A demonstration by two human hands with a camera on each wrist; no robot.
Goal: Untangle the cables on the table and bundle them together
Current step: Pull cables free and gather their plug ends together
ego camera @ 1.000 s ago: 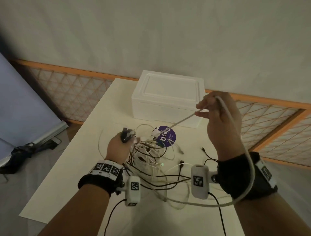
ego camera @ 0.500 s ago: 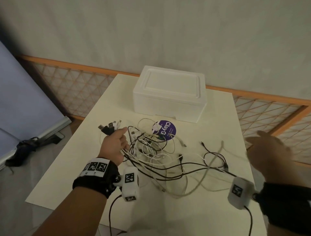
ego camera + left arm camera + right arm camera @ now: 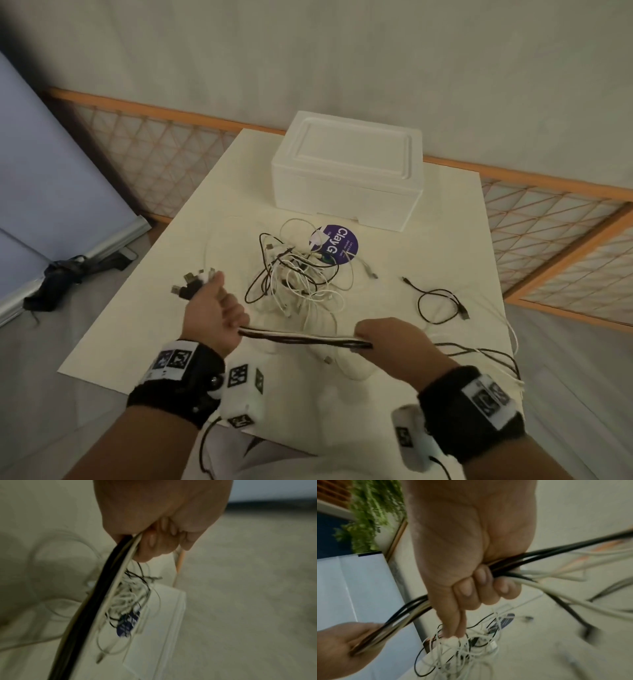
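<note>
- Nearest me, my right hand [image 3: 387, 334] is fisted around a gathered bundle of black and white cables [image 3: 301, 337]; the right wrist view shows the fingers [image 3: 481, 588] curled fully round it, with loose strands fanning out past the fist.
- Half a second ago that hand was open and blurred out at the table's right edge; it has since come in and closed on the bundle.
- My left hand [image 3: 214, 313] grips the bundle's other end, fingers wrapped tight, a cluster of plugs [image 3: 193, 282] sticking out past the knuckles toward the far left.
- Between the two fists the bundle is pulled into one straight run, long axis left to right across the table [image 3: 144, 308], sloping slightly down toward my right. Before, those strands sagged in slack loops from the left hand.
- Trailing ends [image 3: 493, 356] spill off the right hand toward the right table edge.
- Just beyond the hands, a tangle of thin white and black cables [image 3: 298, 277] lies on the table, partly over a purple round sticker [image 3: 337, 243].
- To the right of it, well apart, a single black cable [image 3: 438, 301] lies in a loose loop.
- Farthest back sits a white foam box [image 3: 347, 171], lid on.
</note>
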